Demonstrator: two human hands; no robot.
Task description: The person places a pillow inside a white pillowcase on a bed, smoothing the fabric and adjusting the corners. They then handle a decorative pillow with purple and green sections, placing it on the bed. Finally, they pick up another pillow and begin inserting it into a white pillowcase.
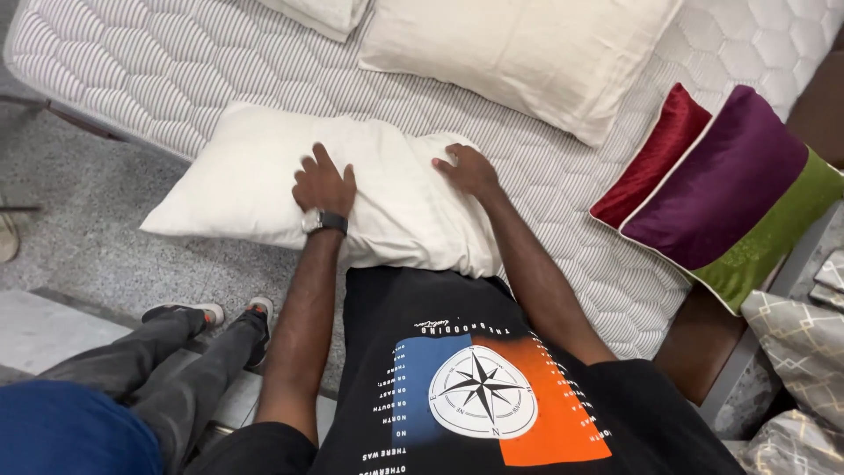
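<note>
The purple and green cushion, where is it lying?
In the head view the purple and green cushion lies at the right edge of the mattress, overlapping a red cushion.

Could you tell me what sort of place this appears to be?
Probably a bedroom or bedding workroom: a quilted mattress carries several cream pillows, both hands press one pillow, and velvet cushions lie beside it.

pillow point(246, 176) cream | mattress point(158, 79) grey-striped hexagon quilting | cushion point(721, 193) purple-green | cushion point(655, 154) red
</note>
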